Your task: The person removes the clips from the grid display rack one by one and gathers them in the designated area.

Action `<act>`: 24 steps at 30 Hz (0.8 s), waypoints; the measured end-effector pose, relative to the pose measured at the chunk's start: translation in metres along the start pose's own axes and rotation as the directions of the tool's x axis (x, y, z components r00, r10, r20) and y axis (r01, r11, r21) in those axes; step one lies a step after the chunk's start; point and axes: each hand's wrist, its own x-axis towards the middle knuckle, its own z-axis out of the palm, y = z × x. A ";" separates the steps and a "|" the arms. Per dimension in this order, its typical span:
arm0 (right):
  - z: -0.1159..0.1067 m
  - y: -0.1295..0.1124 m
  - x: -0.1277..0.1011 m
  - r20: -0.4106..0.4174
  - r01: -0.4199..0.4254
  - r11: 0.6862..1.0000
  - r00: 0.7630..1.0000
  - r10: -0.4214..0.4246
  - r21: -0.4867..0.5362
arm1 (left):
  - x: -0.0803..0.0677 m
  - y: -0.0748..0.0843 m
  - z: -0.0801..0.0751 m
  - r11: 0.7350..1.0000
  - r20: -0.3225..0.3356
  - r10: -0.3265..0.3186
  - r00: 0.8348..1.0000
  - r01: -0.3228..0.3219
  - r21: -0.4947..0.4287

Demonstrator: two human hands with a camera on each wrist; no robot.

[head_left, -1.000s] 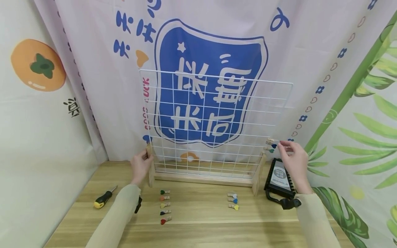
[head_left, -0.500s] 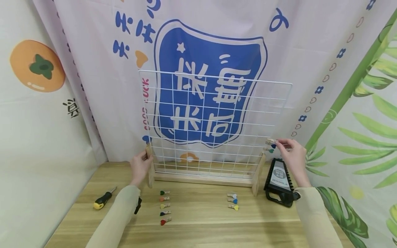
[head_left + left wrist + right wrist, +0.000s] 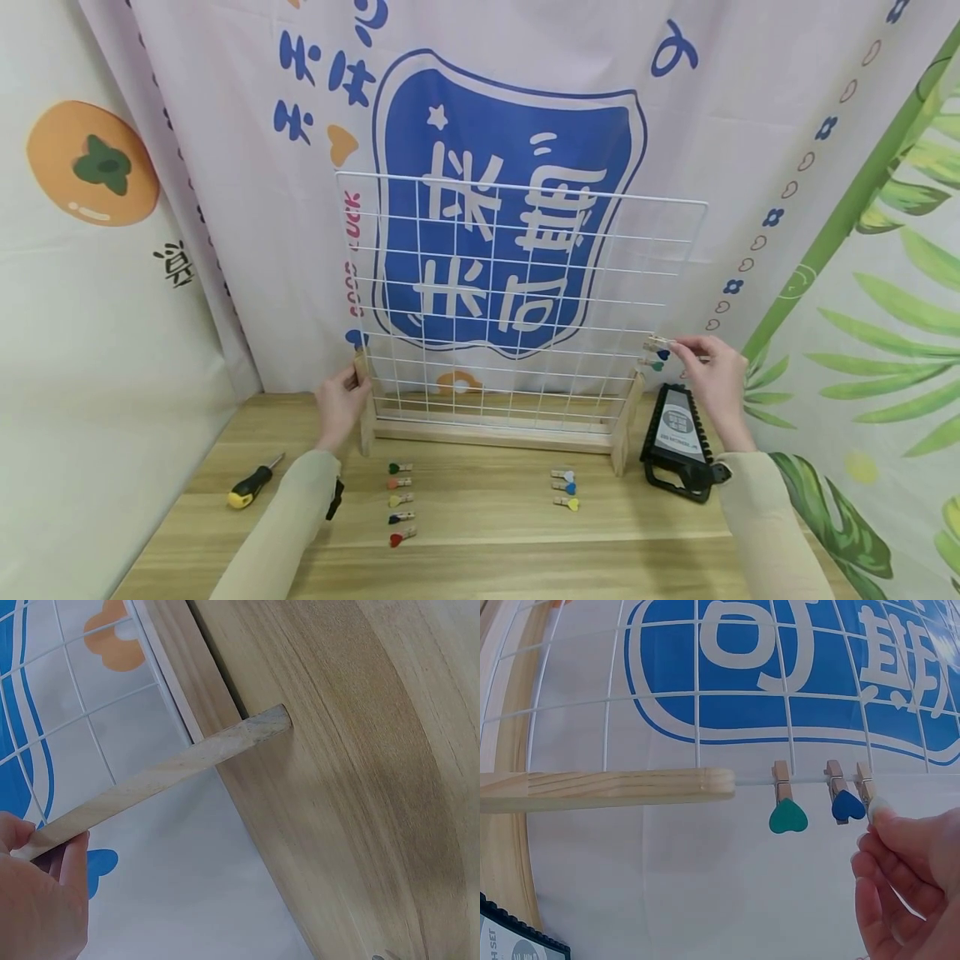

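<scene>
A white wire grid (image 3: pixel 492 283) stands upright in a wooden stand (image 3: pixel 491 437). My left hand (image 3: pixel 342 404) grips the top of the stand's left upright (image 3: pixel 161 774), thumb on one side and fingers on the other. At the grid's right edge, my right hand (image 3: pixel 911 874) pinches a small wooden clothespin (image 3: pixel 864 780) between thumb and finger; its jaws are at the edge wire, and the fingertips mostly hide its pale front. Beside it, a clothespin with a blue heart (image 3: pixel 848 805) and one with a green heart (image 3: pixel 788 816) are clipped on the same wire.
Several heart clothespins (image 3: pixel 401 500) lie in a column at left on the table (image 3: pixel 480 575); three more (image 3: pixel 564 486) lie at right. A yellow-and-black screwdriver (image 3: pixel 251 487) is at far left. A black case (image 3: pixel 677 442) lies beside the stand's right foot.
My right hand has shifted slightly inward with the clothespin, bringing it to the edge wire beside the blue-heart one. The left hand keeps its grip on the upright.
</scene>
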 end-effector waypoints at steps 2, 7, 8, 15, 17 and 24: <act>-0.002 0.002 0.000 -0.018 -0.003 1.000 1.000 0.003 0.008 | 0.000 0.000 0.001 1.000 -0.003 -0.004 1.000 0.004 0.004; -0.010 0.004 -0.003 -0.043 -0.023 1.000 0.999 0.023 0.012 | 0.001 -0.001 0.002 1.000 -0.016 -0.008 1.000 0.009 0.009; -0.012 0.004 -0.004 -0.038 -0.030 0.999 0.999 0.030 0.018 | 0.001 -0.001 0.002 1.000 -0.017 -0.008 1.000 0.008 0.008; -0.017 -0.002 -0.025 0.017 -0.089 0.995 0.996 0.088 0.039 | 0.001 0.000 0.001 1.000 -0.008 -0.014 1.000 0.014 -0.028; -0.016 -0.003 -0.034 0.019 -0.087 0.995 0.996 0.086 0.038 | 0.002 -0.001 0.000 1.000 -0.007 -0.015 1.000 0.015 -0.027; 0.002 0.003 -0.070 0.063 -0.025 0.997 0.998 0.020 0.075 | 0.002 -0.003 0.002 1.000 -0.008 -0.006 1.000 0.006 -0.013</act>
